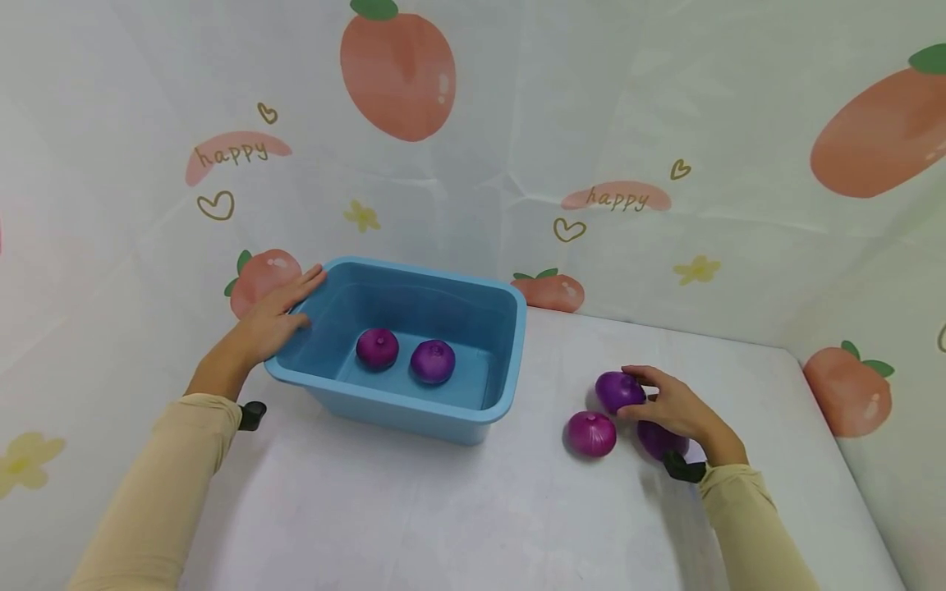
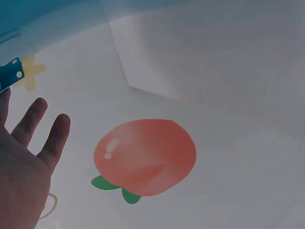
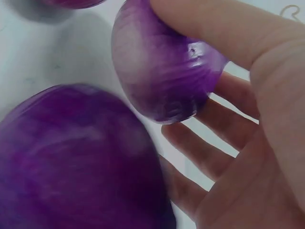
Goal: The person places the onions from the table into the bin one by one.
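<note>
Two red onions, a left one [image 1: 378,350] and a right one [image 1: 432,362], lie inside a blue plastic bin [image 1: 402,415]. My left hand [image 1: 268,324] rests on the bin's left rim with its fingers straight; in the left wrist view those fingers [image 2: 56,138] are extended below the blue wall. To the right of the bin, my right hand [image 1: 676,404] holds a purple onion [image 3: 167,62] between thumb and fingers. Another purple onion [image 3: 76,157] lies under that hand, partly hidden by it in the head view. Just left of them sits a magenta onion [image 1: 591,434].
A white cloth surface [image 1: 414,517] spreads under everything. Behind the bin hangs a backdrop [image 1: 473,189] printed with fruit, hearts and flowers; it also borders the surface on the right. Black wrist straps show at both sleeves.
</note>
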Demonstrator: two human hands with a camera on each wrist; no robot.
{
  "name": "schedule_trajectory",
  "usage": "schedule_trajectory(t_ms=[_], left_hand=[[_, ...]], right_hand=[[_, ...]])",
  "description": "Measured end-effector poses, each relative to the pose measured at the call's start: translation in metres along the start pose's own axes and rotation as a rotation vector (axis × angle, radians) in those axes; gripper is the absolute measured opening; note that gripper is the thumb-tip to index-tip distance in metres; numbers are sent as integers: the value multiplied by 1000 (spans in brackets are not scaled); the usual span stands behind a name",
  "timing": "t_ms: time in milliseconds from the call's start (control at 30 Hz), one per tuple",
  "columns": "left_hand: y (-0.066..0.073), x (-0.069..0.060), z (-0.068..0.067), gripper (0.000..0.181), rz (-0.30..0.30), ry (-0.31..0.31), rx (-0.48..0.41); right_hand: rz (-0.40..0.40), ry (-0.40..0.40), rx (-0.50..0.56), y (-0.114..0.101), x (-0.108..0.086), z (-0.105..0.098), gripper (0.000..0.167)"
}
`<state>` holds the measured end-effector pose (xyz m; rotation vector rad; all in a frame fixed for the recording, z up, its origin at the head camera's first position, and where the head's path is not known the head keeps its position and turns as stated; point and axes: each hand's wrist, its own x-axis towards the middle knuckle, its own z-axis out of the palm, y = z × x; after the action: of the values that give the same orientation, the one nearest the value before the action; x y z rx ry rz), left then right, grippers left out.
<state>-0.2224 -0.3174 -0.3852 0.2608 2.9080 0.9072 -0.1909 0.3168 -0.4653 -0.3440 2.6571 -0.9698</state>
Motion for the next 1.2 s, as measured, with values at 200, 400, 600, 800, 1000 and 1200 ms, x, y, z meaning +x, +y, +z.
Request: schedule_trajectory(t_ms=[200, 400, 600, 800, 1000, 1200], left_hand=[[-1, -1, 0, 74, 14, 1, 4], [0, 0, 0, 74, 11, 3, 7], [-1, 0, 1, 74, 20, 13, 12], [-2, -1, 2, 73, 29, 23, 13], [-2, -1, 1, 73, 14, 21, 12], [-1, -1, 1, 73, 9, 31, 19]], right_hand=[[-10, 32, 16, -19, -2, -18, 81], [-61, 60, 8, -48, 1, -38, 80], [-185, 90, -21, -86, 11, -54, 75], [-310, 104, -29, -127, 25, -61, 72], [-402, 61, -19, -165, 43, -62, 69], [-456, 14, -7, -197, 59, -57, 70]])
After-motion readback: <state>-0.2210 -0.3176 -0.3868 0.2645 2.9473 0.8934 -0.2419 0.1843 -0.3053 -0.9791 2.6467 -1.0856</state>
